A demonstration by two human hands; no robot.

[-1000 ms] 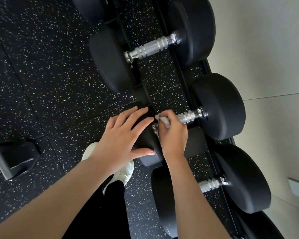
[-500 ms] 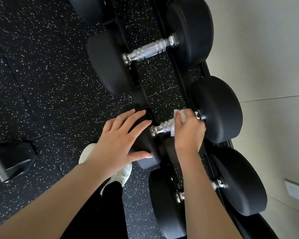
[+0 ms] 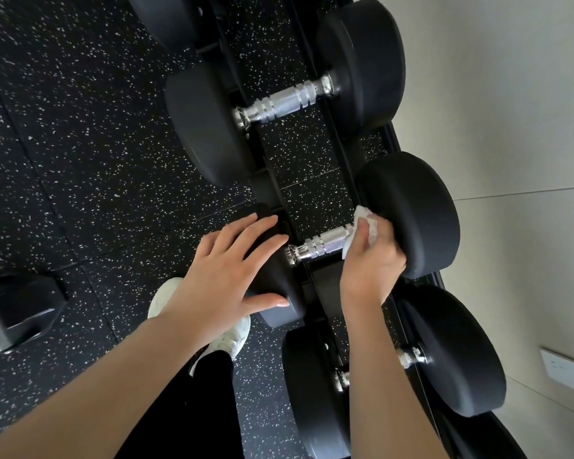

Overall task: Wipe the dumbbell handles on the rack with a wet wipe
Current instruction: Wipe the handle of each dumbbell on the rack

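Speckled black rubber floor (image 3: 80, 144) runs under a low black rack (image 3: 315, 180) set against a pale wall (image 3: 511, 94), and I am looking straight down at it. Over the last second my right hand (image 3: 371, 260) has slid the wet wipe (image 3: 365, 226) along the middle dumbbell's handle (image 3: 325, 245), from the near end by the inner head out to the far end, where it now sits just beside the outer head (image 3: 421, 213). I read that as one full pass along this handle, so it is close to done unless I want a return stroke. The right hand's fingers are curled round the bar with the white wipe bunched under them, thumb on the near side; most of the knurled steel is bare and shining. My left hand (image 3: 232, 276) has stayed where it was, fingers straight and fanned, pressing flat on the near head (image 3: 279, 293) of the same dumbbell to steady it. Beyond, the next dumbbell up shows its whole handle (image 3: 285, 102) uncovered; the one below has its handle (image 3: 408, 357) mostly hidden by my right forearm. A white shoe (image 3: 232, 339) shows beneath my left wrist.
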